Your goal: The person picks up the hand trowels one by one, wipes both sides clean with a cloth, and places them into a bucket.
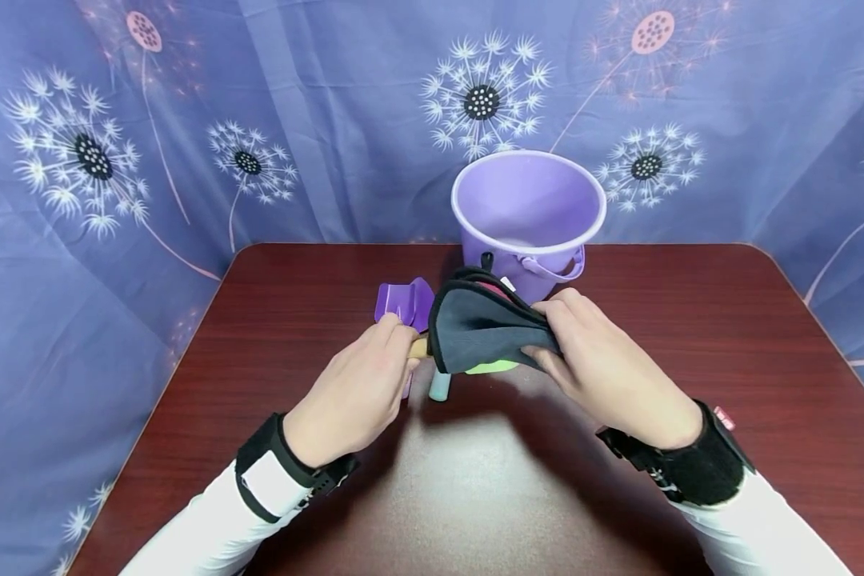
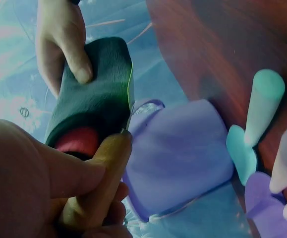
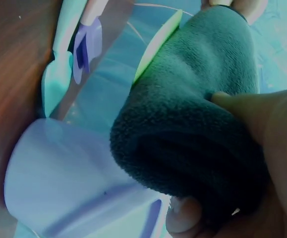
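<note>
My left hand (image 1: pixel 360 376) grips a short wooden handle (image 2: pixel 101 183). Beside that handle runs a thin yellow-green flat piece (image 3: pixel 158 47), mostly hidden behind the cloth. My right hand (image 1: pixel 590 356) pinches the far end of a folded dark grey fleecy cloth piece (image 1: pixel 486 324), thumb on one face and fingers behind it. Black edging trims this cloth, red shows inside its opening, and a small black loop stands at its top. The cloth's near end meets the wooden handle in front of my left fingers, above the table.
Behind the cloth stands a purple bucket (image 1: pixel 529 200), its handle hanging at the front. A purple toy shovel (image 1: pixel 403 300) with a pale pink handle lies left of it. Next to that lies a teal shovel (image 2: pixel 242 153). A blue dandelion-print curtain (image 1: pixel 360 120) hangs behind the brown table (image 1: pixel 691 320).
</note>
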{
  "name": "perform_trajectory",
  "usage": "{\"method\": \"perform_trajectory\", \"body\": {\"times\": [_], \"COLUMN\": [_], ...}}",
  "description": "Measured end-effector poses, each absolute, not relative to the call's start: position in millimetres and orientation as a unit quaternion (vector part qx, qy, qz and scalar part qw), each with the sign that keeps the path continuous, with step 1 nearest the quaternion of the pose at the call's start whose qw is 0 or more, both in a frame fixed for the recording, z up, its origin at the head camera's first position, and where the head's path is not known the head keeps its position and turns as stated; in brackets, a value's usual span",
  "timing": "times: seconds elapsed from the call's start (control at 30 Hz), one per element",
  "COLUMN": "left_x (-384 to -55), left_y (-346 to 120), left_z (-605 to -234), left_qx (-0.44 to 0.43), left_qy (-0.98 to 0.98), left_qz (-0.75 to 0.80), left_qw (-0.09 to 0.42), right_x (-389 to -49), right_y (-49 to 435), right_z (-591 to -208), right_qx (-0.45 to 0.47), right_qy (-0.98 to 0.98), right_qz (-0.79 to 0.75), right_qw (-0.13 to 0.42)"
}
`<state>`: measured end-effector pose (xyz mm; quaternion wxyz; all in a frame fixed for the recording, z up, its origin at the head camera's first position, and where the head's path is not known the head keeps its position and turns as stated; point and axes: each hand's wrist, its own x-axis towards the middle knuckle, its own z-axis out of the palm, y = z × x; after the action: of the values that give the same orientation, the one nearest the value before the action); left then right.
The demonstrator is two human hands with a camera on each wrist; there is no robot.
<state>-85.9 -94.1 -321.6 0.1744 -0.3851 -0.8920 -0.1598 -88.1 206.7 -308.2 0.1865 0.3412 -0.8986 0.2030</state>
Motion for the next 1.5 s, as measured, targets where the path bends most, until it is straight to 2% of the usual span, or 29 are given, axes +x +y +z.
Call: {"method": "perform_trajectory", "body": {"times": [0.23,0.43,0.6,1.13,1.5], "left_x": [-84,-82,-82,-85,-89], "left_y": [-88,-88,-88,-96,-100], "left_z": [-327,-328,-328,-323,-319], "left_qx": [-0.374,-0.354,-0.351,-0.368,-0.342], "left_qy": [-0.897,-0.903,-0.903,-0.886,-0.897], "left_qz": [-0.166,-0.189,-0.190,-0.235,-0.242], "left_qw": [0.169,0.154,0.162,0.155,0.140], "right_x": [-90,-89,-90,-92,-93], "right_y": [197,192,190,206,226], "right_z": [-315,-316,-317,-311,-301], "right_qx": [0.330,0.317,0.294,0.262,0.308], "right_qy": [-0.902,-0.899,-0.902,-0.903,-0.893], "right_qz": [0.209,0.228,0.236,0.188,0.162], "right_qw": [0.182,0.198,0.210,0.283,0.285]}}
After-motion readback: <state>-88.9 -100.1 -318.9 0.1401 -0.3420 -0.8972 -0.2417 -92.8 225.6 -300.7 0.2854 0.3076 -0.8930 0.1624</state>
